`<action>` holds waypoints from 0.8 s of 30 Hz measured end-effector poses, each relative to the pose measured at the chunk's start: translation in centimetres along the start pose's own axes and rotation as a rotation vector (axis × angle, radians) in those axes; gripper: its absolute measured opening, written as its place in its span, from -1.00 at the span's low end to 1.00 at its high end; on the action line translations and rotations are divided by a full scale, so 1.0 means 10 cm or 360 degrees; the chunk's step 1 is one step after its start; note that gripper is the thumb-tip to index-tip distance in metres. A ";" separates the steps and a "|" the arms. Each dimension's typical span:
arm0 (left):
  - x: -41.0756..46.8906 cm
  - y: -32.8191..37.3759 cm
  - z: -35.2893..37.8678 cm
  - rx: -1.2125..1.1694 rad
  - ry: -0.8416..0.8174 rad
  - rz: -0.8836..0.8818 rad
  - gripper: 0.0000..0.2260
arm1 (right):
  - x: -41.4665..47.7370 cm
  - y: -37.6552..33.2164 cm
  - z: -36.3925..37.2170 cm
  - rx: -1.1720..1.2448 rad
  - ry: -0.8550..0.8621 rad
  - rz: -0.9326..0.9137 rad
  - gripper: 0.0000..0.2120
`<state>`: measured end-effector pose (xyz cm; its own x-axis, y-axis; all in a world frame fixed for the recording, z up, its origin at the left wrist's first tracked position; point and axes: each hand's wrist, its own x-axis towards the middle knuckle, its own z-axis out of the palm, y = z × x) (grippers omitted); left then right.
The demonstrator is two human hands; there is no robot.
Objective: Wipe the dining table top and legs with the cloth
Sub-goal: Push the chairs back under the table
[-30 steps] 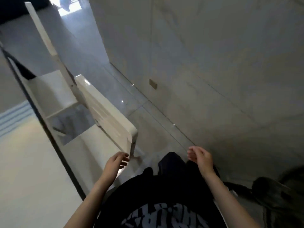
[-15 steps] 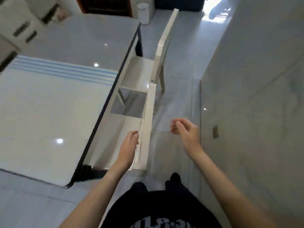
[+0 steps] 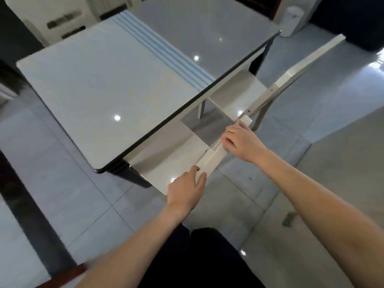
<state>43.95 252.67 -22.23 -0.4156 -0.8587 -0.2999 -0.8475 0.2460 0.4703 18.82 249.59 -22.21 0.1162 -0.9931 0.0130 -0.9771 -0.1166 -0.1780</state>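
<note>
Both hands grip the back of a chair (image 3: 214,157) pushed in at the table (image 3: 104,90).
Right hand (image 3: 242,141) curls its fingers over the top rail; left hand (image 3: 186,185) pinches the near end, thumb on the inner side. Table lies just left of the chair; second chair (image 3: 291,80) beyond.

The right hand (image 3: 242,141) now seems to grip the chair back (image 3: 213,155).

Chairs (image 3: 212,159) crowd one side of the table (image 3: 104,80); floor (image 3: 83,194) by its corner lies open.
</note>
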 end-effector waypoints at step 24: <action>-0.13 0.37 0.11 0.0356 0.0657 -0.0940 -0.51 | 0.21 0.55 0.15 0.0006 0.0462 -0.0278 -0.57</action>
<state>40.98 255.19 -20.96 0.2486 -0.9640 -0.0940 -0.9562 -0.2597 0.1347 13.95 246.92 -24.67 0.2257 -0.9191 0.3230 -0.9462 -0.2857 -0.1520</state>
